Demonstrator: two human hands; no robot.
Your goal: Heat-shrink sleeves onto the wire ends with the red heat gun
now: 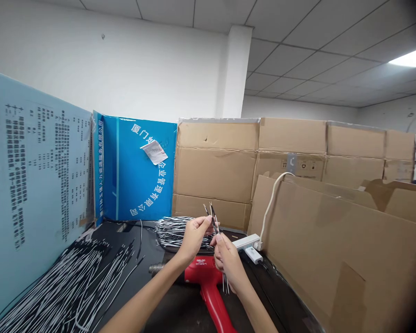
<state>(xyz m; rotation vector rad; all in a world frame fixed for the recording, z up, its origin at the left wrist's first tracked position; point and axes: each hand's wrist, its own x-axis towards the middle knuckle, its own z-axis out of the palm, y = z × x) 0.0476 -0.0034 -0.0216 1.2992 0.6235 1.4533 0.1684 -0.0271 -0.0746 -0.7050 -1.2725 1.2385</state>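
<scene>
Both my hands meet above a red heat gun [211, 296] that lies on the dark table. My right hand [227, 259] is closed round a few thin black and white wires [213, 218], whose tips point up and whose other ends hang below the fist. With thumb and fingers pinched, my left hand [196, 236] grips the same wires near their upper ends. Behind the hands lies a bundle of black and white wires [171, 231]. The heat gun's metal nozzle [156, 268] points left, and my forearms cover part of its body.
On the left, a large spread of grey and black wires [62, 282] covers the table. A white power strip [246, 241] and a white adapter [253, 255] sit right of the hands. Cardboard walls [215, 171] and a blue panel [135, 171] enclose the table.
</scene>
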